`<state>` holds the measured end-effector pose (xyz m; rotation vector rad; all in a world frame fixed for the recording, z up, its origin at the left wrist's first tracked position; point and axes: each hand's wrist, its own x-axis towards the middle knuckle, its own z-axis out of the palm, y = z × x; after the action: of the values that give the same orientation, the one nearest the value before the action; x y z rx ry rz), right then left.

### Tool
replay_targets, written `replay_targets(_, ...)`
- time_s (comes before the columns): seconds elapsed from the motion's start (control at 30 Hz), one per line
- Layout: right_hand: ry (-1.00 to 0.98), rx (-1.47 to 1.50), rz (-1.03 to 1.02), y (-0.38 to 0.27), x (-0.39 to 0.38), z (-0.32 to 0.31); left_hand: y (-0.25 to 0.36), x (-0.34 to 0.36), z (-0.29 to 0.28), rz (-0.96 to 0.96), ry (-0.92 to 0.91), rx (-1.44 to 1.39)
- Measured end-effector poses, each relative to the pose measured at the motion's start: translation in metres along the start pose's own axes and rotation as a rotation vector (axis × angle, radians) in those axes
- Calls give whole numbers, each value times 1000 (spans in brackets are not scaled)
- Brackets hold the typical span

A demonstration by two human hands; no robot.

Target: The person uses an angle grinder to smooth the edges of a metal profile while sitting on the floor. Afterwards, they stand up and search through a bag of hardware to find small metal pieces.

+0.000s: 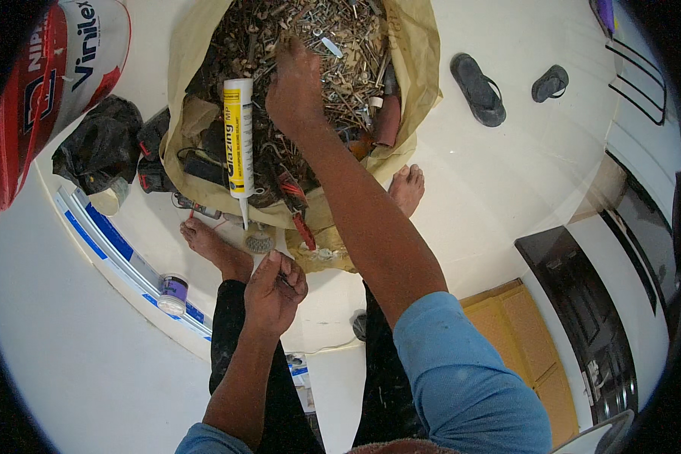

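Note:
A big yellowish sack [420, 76] stands open before me, filled with loose screws and nails [356, 57]. Into this pile reaches my right hand [298, 91], its fingers bunched together at the hardware; their tips are partly hidden. My left hand [275, 293] is closed below the sack's near edge, around something small and dark that I cannot make out. A white and yellow sealant cartridge [238, 144] lies at the sack's left part, nozzle toward me. Near the sack's lower rim is a red-handled tool [303, 231]. A small light metal strip [331, 47] rests on the screws.
At the left are a red and white paint bucket [91, 53], a black plastic bag [102, 144] and a small purple-labelled tub [172, 293]. Dark flip-flops [477, 91] lie on the pale floor to the right. Cardboard [518, 325] and a dark panel [583, 318] are at lower right.

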<state>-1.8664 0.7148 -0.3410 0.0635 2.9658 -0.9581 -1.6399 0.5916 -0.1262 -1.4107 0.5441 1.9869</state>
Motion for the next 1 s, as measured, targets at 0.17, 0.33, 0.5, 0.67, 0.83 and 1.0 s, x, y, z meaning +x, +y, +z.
replay_targets(0.17,47,209,-74,16,-11,-38,2,-1,2,9,-18,6)
replay_targets(0.33,123,-120,512,91,24,-83,2,0,-4,29,-44,-6)
replay_targets(0.5,95,-306,435,121,34,-71,2,-1,-1,3,-40,-39)
replay_targets(0.67,73,-292,474,119,31,-67,2,-1,-4,7,-33,-32)
replay_targets(0.83,70,-281,303,116,30,-70,1,-2,-5,5,-21,-28)
replay_targets(1.0,98,-318,244,123,30,-61,-1,-1,-6,13,-25,-5)
